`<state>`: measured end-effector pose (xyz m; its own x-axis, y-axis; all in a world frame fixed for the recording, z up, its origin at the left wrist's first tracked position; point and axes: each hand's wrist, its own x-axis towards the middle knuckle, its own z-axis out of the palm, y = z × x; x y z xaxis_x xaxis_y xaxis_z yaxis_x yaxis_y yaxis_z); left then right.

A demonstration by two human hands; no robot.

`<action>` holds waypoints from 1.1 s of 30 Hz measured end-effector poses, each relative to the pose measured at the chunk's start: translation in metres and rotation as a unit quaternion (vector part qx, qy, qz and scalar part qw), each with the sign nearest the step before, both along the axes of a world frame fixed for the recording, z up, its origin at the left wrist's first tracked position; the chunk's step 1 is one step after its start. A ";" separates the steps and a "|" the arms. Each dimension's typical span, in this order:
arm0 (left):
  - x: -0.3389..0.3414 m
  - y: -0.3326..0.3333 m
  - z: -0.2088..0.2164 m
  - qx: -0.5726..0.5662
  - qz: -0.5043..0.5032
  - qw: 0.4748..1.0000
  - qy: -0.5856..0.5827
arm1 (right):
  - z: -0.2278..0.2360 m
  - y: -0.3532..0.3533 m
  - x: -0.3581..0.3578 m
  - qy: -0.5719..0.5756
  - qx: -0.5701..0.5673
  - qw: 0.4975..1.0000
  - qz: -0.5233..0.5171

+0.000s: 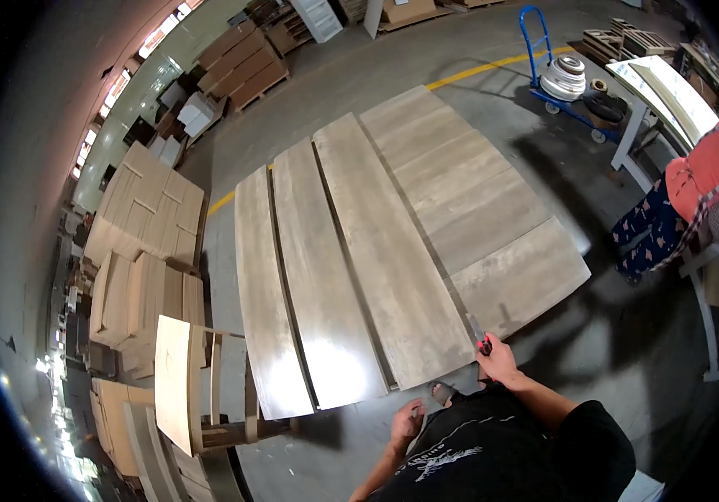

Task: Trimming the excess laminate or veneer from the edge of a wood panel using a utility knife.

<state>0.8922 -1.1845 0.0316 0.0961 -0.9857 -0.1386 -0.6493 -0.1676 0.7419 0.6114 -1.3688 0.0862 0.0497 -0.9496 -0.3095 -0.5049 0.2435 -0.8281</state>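
My right hand (498,361) is closed around the red and black handle of a small tool with a flat, pale blade (474,323), perhaps a utility knife or a scraper. Its blade reaches over the near edge of the wood-grain panels, by the seam between a long panel (393,259) and a crosswise panel (523,272). Low in front of my body hangs my left hand (410,421), fingers loosely bent and apart, with nothing visible in it. Dark gaps separate the long grey-brown panels on the left. Shorter panels (443,159) lie edge to edge on the right.
Cardboard stacks (146,209) and a wooden frame (177,381) stand on the left. On the far right, a person in a coral top (703,180) is beside a work table (665,92). A blue cart (535,50) carries white rolls (563,79) behind the panels.
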 end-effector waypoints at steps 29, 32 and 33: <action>0.291 -0.002 0.017 0.159 0.065 0.959 -0.224 | -0.037 -0.018 0.386 0.031 0.025 0.992 0.117; 0.300 0.006 0.013 0.142 0.069 0.963 -0.220 | -0.034 -0.012 0.394 0.034 0.032 0.993 0.109; 0.302 0.008 0.014 0.130 0.059 0.963 -0.228 | -0.038 -0.009 0.395 0.042 0.033 0.994 0.095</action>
